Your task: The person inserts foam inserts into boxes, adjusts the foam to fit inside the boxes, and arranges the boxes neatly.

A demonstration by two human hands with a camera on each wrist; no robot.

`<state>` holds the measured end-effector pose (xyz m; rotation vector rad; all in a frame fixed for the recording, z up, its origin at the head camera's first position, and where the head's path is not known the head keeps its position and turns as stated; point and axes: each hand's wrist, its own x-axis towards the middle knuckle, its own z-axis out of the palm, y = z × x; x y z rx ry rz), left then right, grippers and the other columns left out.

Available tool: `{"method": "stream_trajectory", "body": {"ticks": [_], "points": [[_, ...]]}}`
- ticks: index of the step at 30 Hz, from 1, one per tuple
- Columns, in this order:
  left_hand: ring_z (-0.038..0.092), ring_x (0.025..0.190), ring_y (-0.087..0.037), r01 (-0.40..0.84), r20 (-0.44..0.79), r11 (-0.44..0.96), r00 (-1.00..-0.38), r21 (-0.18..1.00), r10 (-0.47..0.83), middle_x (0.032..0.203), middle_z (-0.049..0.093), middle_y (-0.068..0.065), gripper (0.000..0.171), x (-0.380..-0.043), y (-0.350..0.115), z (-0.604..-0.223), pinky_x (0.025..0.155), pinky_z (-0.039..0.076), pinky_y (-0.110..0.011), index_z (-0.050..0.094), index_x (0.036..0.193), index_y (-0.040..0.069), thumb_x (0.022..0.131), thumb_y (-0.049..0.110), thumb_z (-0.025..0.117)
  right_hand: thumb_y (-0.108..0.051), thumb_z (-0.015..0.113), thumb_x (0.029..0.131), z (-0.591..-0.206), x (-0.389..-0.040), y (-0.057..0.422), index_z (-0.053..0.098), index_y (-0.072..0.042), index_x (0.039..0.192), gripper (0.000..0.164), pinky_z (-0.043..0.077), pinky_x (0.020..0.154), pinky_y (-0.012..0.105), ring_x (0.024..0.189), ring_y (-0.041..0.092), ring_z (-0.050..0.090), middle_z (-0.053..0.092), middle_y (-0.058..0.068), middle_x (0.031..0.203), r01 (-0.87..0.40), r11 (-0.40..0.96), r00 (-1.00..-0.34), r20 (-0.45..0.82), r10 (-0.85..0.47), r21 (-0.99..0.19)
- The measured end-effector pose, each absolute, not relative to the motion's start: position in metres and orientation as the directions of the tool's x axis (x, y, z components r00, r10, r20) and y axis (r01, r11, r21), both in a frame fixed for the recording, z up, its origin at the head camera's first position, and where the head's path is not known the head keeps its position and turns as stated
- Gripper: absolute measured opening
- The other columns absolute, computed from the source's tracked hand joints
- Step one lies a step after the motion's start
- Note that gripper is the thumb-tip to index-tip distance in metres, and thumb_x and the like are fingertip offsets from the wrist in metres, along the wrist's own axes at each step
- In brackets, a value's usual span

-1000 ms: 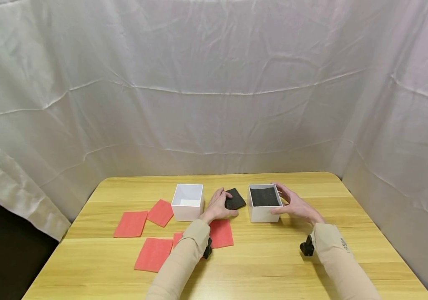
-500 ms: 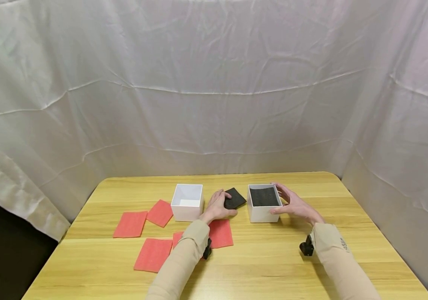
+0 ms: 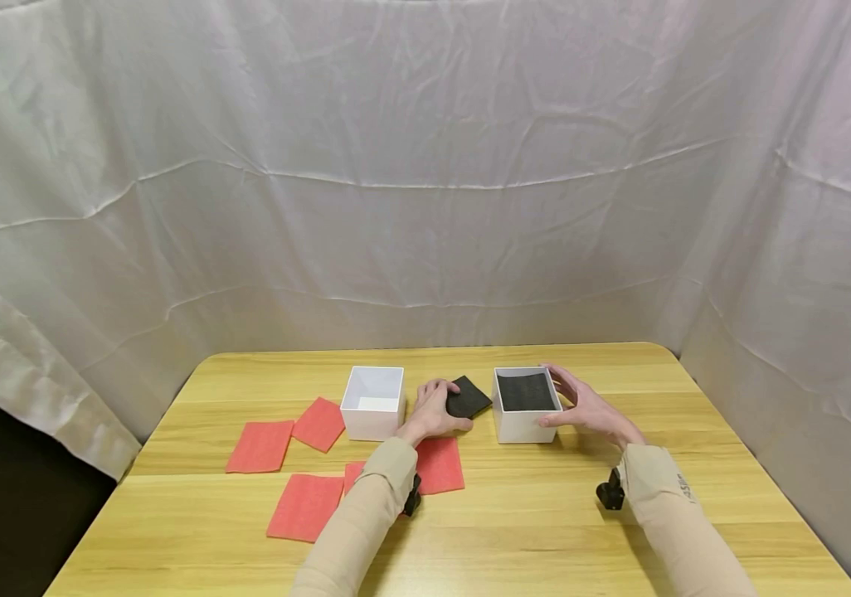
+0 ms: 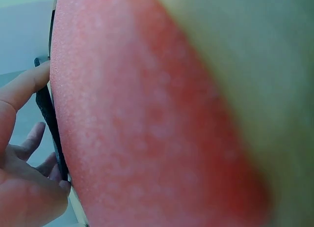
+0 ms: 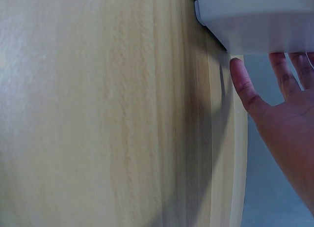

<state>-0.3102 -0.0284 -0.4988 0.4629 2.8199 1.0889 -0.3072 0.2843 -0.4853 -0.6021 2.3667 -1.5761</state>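
Just left of a white box [image 3: 525, 428], gripped at its right side by the right hand [image 3: 591, 410], the fingers of the left hand [image 3: 433, 412] seem, contact being partly hidden, to pinch a loose black square [image 3: 470, 400], probably light, bendy and best held by opposite edges.
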Motion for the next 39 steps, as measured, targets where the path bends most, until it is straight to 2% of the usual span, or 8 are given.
{"method": "stream_trajectory", "body": {"ticks": [13,18,28,39], "points": [[0.038,0.125,-0.040,0.236,0.049,0.697,-0.960,0.677,0.277,0.140,0.045,-0.024,0.068,-0.3073,-0.0274,-0.5000,0.107,0.035,-0.053,0.054,0.130,0.005,0.074,0.027,0.087,-0.010,0.082,0.082,-0.4855,-0.3047,0.2835,0.012,0.001,0.160,0.106,0.018,0.119,0.067,0.151,0.052,0.017,0.019,0.027,0.165,-0.212,0.322,-0.884,0.040,-0.466,-0.923],[0.039,0.118,-0.039,0.266,0.096,0.684,-0.956,0.679,0.277,0.134,0.044,-0.024,0.069,-0.3077,-0.0286,-0.5026,0.103,0.038,-0.050,0.053,0.129,0.007,0.074,0.033,0.086,-0.011,0.082,0.082,-0.4852,-0.3044,0.2835,0.013,0.000,0.160,0.105,0.019,0.119,0.067,0.151,0.052,0.017,0.020,0.027,0.165,-0.216,0.325,-0.884,0.042,-0.465,-0.921],[0.040,0.123,-0.039,0.209,0.058,0.649,-0.968,0.732,0.246,0.137,0.041,-0.024,0.076,-0.3109,-0.0250,-0.4980,0.105,0.037,-0.052,0.051,0.135,0.006,0.071,0.025,0.088,-0.011,0.083,0.081,-0.4849,-0.3073,0.2846,0.010,0.000,0.160,0.108,0.017,0.120,0.067,0.151,0.052,0.015,0.018,0.028,0.165,-0.203,0.326,-0.887,0.033,-0.460,-0.923],[0.042,0.120,-0.035,0.139,0.037,0.562,-0.981,0.815,0.189,0.134,0.043,-0.023,0.079,-0.3094,-0.0230,-0.4935,0.102,0.041,-0.048,0.046,0.138,0.005,0.071,0.027,0.083,-0.010,0.082,0.082,-0.4863,-0.3081,0.2848,0.011,0.001,0.160,0.107,0.019,0.119,0.066,0.151,0.052,0.018,0.019,0.027,0.165,-0.217,0.329,-0.885,0.043,-0.463,-0.919]]}}
